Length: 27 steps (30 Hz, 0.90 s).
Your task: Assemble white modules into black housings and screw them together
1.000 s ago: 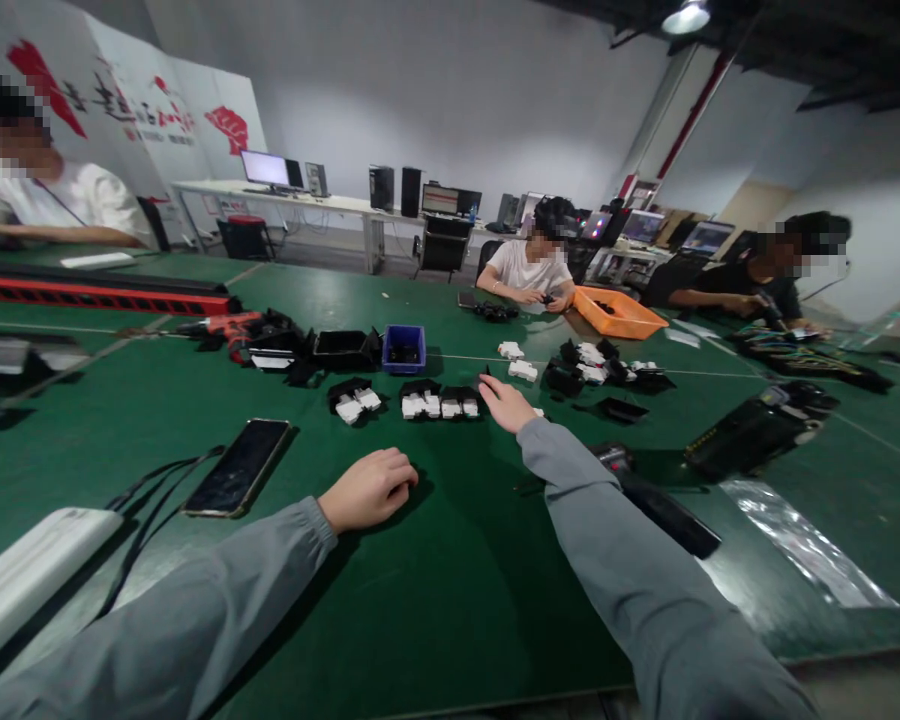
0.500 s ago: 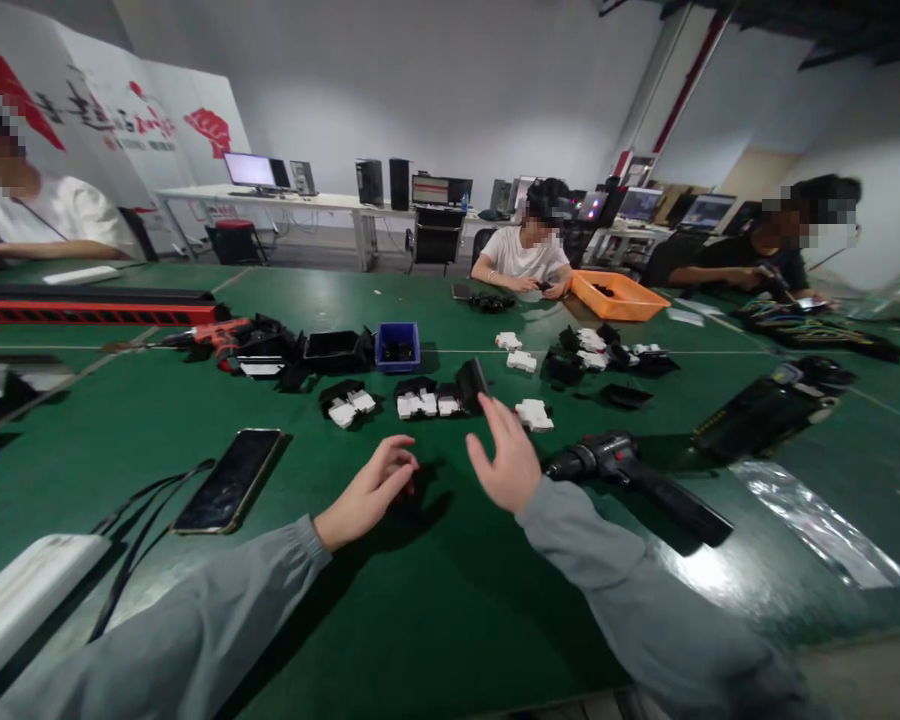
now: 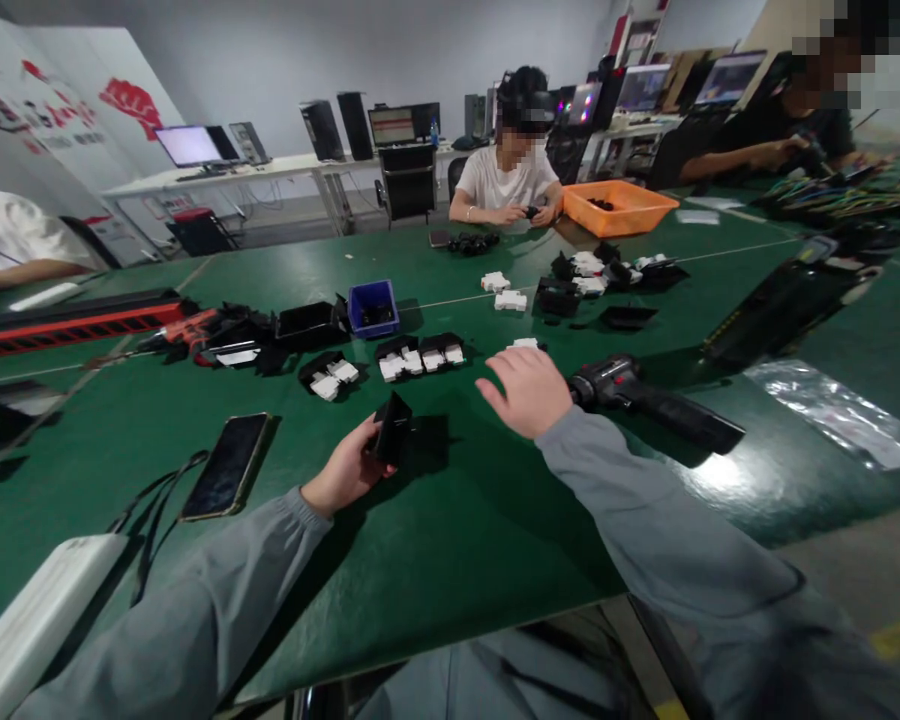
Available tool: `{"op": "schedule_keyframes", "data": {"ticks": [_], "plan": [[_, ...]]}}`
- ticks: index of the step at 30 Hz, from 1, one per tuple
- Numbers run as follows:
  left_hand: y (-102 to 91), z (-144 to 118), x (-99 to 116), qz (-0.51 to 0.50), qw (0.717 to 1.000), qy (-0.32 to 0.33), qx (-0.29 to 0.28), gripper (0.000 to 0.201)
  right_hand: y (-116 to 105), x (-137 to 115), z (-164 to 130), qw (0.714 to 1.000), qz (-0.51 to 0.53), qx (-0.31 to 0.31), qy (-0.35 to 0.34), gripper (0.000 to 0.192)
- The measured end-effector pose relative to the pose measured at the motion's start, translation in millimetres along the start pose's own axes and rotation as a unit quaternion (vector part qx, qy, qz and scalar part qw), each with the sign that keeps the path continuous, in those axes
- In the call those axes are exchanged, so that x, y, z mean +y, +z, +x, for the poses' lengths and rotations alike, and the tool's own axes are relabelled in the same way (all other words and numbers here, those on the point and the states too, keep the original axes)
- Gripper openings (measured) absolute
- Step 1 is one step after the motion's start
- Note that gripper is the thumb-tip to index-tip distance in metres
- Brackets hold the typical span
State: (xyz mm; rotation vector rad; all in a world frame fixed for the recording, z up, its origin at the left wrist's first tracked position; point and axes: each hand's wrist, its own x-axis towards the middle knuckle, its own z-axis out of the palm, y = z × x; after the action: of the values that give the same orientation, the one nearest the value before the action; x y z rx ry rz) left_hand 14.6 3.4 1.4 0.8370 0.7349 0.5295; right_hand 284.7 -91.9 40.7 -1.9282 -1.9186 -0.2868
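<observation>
The left hand (image 3: 343, 470) pinches a small black plastic housing (image 3: 391, 430) by its lower edge and holds it tilted above the green table mat (image 3: 450, 560), just in front of the row of black-and-white connector parts (image 3: 418, 357). The right hand (image 3: 529, 390) is spread flat, palm down, holding nothing, just beside the black electric screwdriver (image 3: 649, 400). The grip on the housing looks thin, so it may slip and fall. The right sleeve may also push the screwdriver, or the small white part (image 3: 525, 343) behind the fingers.
</observation>
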Motion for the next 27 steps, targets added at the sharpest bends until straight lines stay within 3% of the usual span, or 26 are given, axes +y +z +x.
{"op": "schedule_keyframes", "data": {"ticks": [3, 5, 8, 16, 21, 24, 27], "plan": [[3.5, -3.8, 3.3, 0.027, 0.999, 0.028, -0.034, 0.044, 5.6, 36.1, 0.5, 0.990, -0.068, -0.040, 0.116, 0.063], [5.4, -5.5, 4.8, 0.046, 0.996, 0.031, -0.070, 0.049, 9.4, 47.7, -0.3, 0.983, -0.069, -0.089, 0.146, 0.069], [5.4, -5.8, 5.7, 0.056, 0.993, 0.034, -0.097, 0.049, 10.3, 46.7, -0.8, 0.980, -0.064, -0.135, 0.130, 0.075], [1.6, -4.2, 3.6, 0.053, 0.993, 0.036, -0.104, 0.048, 11.8, 15.5, -8.6, 0.985, -0.030, -0.143, 0.089, 0.075], [3.1, -4.8, 4.1, 0.066, 0.991, 0.041, -0.105, 0.045, 20.0, 30.1, -4.8, 0.988, -0.028, -0.068, 0.138, 0.074], [4.5, -5.8, 5.0, 0.070, 0.991, 0.041, -0.108, 0.045, 21.3, 42.8, -1.1, 0.977, -0.047, -0.108, 0.179, 0.078], [5.5, -6.8, 5.8, 0.067, 0.992, 0.036, -0.098, 0.047, 17.5, 43.2, 0.4, 0.974, -0.051, -0.139, 0.171, 0.079]]}}
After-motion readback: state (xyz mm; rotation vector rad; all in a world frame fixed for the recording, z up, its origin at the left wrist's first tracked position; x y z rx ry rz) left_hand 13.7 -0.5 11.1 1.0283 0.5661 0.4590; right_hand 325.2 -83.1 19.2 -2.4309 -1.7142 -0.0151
